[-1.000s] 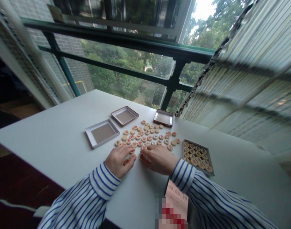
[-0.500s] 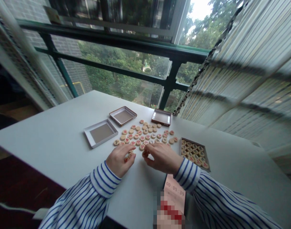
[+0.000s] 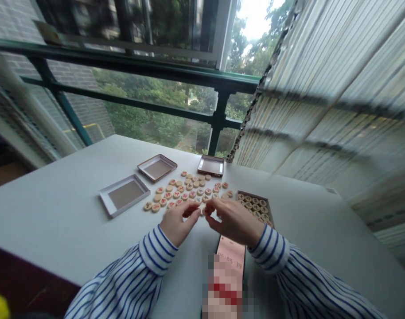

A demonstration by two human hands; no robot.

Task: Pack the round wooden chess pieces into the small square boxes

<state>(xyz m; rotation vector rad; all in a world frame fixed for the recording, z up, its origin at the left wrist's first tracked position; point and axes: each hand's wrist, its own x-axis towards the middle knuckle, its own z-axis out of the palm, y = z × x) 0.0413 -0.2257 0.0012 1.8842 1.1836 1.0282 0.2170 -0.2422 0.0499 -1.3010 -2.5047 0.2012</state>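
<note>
Both hands are close together over the near edge of a spread of round wooden xiangqi pieces (image 3: 176,194), marked in red or black or showing plain tops. My right hand (image 3: 234,219) pinches a xiangqi piece (image 3: 204,211) between thumb and fingers, partly covered by them. Just left of that piece is my left hand (image 3: 179,222), its fingers curled and thumb close to the forefinger. Whether anything lies in its grip is hidden. Partly behind my right hand stands a shallow box (image 3: 271,208) with xiangqi pieces in rows.
A white-rimmed tray (image 3: 106,201) and a brown-edged lid (image 3: 146,173) lie to the left; another small box lid (image 3: 211,174) is at the back. A phone (image 3: 234,248) showing a timer lies below my right hand. Beyond the white table (image 3: 72,186) are a railing and blinds.
My view has turned to the right, so the table appears farther left. My left hand has come nearer the right, and its thumb and fingers have drawn closer together.
</note>
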